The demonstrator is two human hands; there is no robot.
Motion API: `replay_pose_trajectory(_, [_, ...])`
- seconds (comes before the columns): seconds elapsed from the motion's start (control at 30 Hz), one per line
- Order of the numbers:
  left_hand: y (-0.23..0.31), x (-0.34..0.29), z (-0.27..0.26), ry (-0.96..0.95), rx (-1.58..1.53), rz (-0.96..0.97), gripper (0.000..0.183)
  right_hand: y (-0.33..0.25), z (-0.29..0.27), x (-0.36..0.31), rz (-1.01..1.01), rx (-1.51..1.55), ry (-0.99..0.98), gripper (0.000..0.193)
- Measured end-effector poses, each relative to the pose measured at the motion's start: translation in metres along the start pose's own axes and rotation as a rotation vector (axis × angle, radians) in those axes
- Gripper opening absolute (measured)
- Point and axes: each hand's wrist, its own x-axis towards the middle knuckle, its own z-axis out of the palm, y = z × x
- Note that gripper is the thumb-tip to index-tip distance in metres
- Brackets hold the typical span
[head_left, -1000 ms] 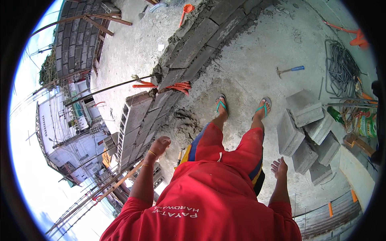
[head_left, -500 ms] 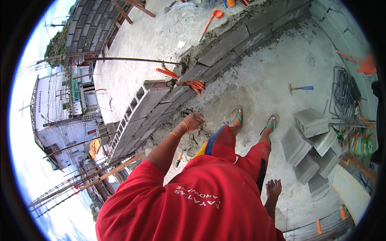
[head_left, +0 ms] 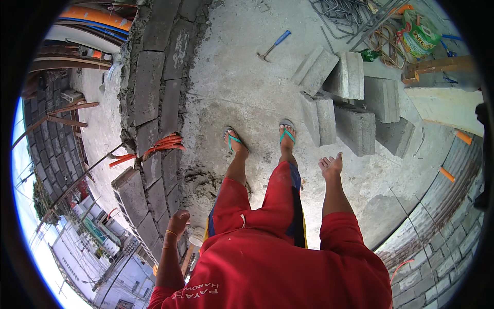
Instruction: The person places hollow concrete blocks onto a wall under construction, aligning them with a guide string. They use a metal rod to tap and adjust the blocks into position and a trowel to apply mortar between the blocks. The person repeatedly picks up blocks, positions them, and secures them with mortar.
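Note:
My right hand (head_left: pixel 331 165) reaches forward with its fingers apart and nothing in it, nearest to a loose pile of grey concrete blocks (head_left: pixel 355 129). Low at my left side, my left hand (head_left: pixel 178 223) has its fingers curled in, and nothing shows in them. It is beside the low block wall (head_left: pixel 145 98), close to a pale round container (head_left: pixel 196 238) partly hidden by my body. Ahead of my feet a hammer (head_left: pixel 275 45) with a blue handle lies on the concrete floor (head_left: pixel 231 77).
Orange conduit ends (head_left: pixel 162 147) stick out of the wall on the left. Bent steel bars (head_left: pixel 347 18) lie at the far right, near a green and white sack (head_left: pixel 419 36) and a wooden plank (head_left: pixel 442 67). Wet mortar (head_left: pixel 200 185) covers the floor along the wall.
My body and view have turned right, so the blocks now lie ahead to the right. My right hand has come up and forward; my left hand has dropped back to my side.

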Motion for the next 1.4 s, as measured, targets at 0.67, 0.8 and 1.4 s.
replay_pose_trajectory(0.67, [0.033,-0.059,0.001,0.148,0.14,-0.023,0.033,-0.013,0.049,0.1,0.072,0.428,-0.44,0.06])
replay_pose_trajectory(0.8, [0.019,-0.059,0.006,0.163,0.232,0.084,0.032,-0.003,0.061,0.088,0.048,0.449,-0.391,0.06])
replay_pose_trajectory(1.4, [-0.027,0.052,0.041,0.053,-0.056,0.472,0.036,0.056,0.025,-0.224,-0.049,-0.569,-0.211,0.043])
